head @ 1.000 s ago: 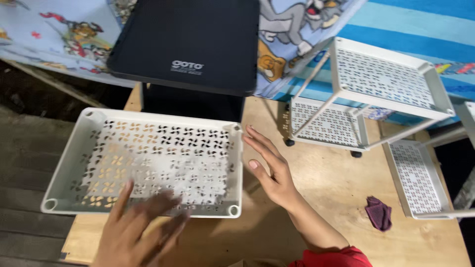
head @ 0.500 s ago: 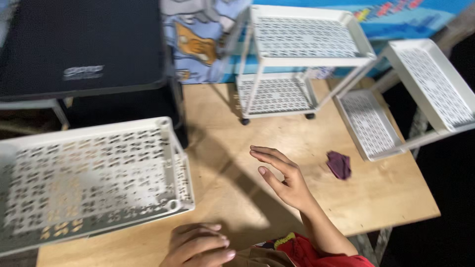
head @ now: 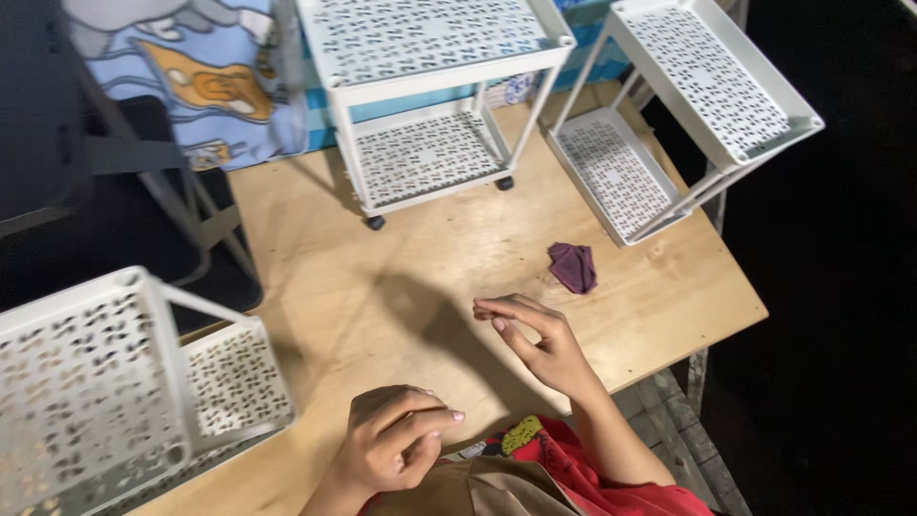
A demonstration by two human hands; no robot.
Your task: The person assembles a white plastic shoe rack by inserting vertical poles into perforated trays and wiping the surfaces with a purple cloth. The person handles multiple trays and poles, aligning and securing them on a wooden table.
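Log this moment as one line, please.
left hand: curled, empty | right hand: raised, empty | cloth: on table | racks: standing

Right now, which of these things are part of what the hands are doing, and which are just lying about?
In hand or nearest:
- left hand, curled, empty
- right hand, raised above the wooden table, empty
- white rack at left, nearest the left hand

Lying about:
- purple cloth
- wheeled white rack
- tilted white rack
- cartoon-print cloth
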